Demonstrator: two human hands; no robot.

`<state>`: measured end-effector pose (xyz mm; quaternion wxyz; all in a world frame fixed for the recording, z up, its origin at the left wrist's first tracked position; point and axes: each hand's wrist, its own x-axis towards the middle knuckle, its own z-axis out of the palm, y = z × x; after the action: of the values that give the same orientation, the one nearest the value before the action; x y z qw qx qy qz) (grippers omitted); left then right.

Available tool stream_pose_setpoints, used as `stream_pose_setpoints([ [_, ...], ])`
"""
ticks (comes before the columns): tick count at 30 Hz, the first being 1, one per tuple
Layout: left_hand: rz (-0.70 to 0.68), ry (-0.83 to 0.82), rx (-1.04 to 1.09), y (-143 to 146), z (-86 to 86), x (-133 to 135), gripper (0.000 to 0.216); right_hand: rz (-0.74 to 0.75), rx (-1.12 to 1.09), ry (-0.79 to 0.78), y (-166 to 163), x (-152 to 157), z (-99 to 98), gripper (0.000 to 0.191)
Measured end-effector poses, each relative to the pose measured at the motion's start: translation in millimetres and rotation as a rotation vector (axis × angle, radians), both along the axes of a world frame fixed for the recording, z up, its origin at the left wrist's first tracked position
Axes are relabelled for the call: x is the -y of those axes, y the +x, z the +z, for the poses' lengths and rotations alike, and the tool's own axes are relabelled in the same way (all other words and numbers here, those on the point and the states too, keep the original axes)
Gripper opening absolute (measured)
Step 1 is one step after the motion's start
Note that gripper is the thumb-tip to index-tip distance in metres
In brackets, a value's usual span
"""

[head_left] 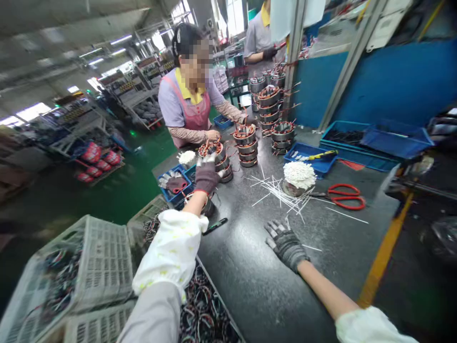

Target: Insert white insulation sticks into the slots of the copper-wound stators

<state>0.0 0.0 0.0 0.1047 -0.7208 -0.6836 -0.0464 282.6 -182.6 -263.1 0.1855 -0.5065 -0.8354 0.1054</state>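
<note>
My left hand [207, 175], in a dark glove with pale fingertips, reaches out to a stack of wound motor stators [224, 164]. Its fingers are stretched out over the near side of the top ring, with the thumb apart; whether they touch is unclear. Another stator [207, 205] sits partly hidden below that wrist. My right hand [287, 245], in a grey glove, lies flat on the dark tabletop [250, 281] with fingers spread and nothing held. Beyond its fingertips are scattered thin white sticks [282, 193]. A dark pen [215, 226] lies between the hands.
Across the table a co-worker [193, 105] handles stators beside another stack [245, 145]. Red-handled scissors [346, 196], a white bundle [299, 175] and a blue tray [314, 162] with a yellow-handled tool stand right. Crates [107, 257] of parts line the left edge.
</note>
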Motion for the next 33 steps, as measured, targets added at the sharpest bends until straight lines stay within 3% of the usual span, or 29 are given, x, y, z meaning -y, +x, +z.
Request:
stream_pose_setpoints([
  [4, 0.072, -0.070, 0.028, 3.3, 14.3, -67.2, 0.075, -0.028, -0.015, -0.005, -2.4, 2.3, -6.7, 0.050],
  [10, 0.172, -0.156, 0.097, 1.0, 11.7, -136.7, 0.075, -0.042, 0.001, -0.140, -4.3, -6.3, -0.2, 0.054],
  [14, 0.134, -0.148, 0.009, -2.4, 7.3, -134.4, 0.075, -0.043, -0.002, -0.205, -4.7, -8.9, 8.5, 0.055],
  [19, -0.034, 0.087, -0.132, -1.9, -1.3, -112.9, 0.079, -0.038, -0.023, -0.221, -4.2, -9.1, 11.5, 0.058],
  [25, 0.105, -0.287, -0.025, -3.9, 12.4, -142.4, 0.084, -0.036, -0.038, -0.212, -2.9, -8.7, 9.1, 0.061],
  [28, 0.056, -0.318, -0.008, -2.4, 20.2, -146.3, 0.084, -0.036, -0.035, -0.229, -3.2, -9.1, 11.4, 0.058],
  [33, 0.006, -0.333, 0.049, 4.4, 21.5, -127.2, 0.079, -0.045, -0.039, -0.198, -3.8, -9.2, 12.0, 0.057],
])
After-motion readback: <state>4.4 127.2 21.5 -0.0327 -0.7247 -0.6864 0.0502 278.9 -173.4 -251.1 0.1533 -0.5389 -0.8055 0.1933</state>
